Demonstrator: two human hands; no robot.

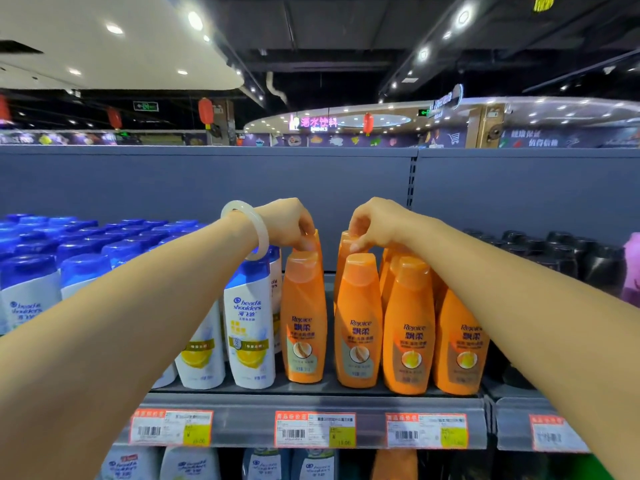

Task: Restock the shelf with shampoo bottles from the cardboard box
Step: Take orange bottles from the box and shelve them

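Left-held bottle: an orange shampoo bottle in the second row, only its cap and shoulder showing, directly under the left fingertips and behind the front orange bottle.
Left hand: the left hand reaches in from the left with curled fingers pinching that rear bottle's cap from above; a pale bangle sits on the wrist.
Right-held bottle: a second rear orange bottle, its cap under the right fingertips, standing behind the second front orange bottle.
Right hand: the right hand comes in from the right, fingers curled down and gripping the cap top.
Between the fingers: the two held caps stand near each other with a narrow gap of grey back panel showing between them.
Right of the right fingers: more orange bottles upright in the front row, then black-capped bottles further off.
Left of the left fingers: white bottles with blue caps, rows deep.
Below the fingers: the shelf edge carrying price tags; lower bottles partly visible beneath.
Cardboard box: not seen in this view.
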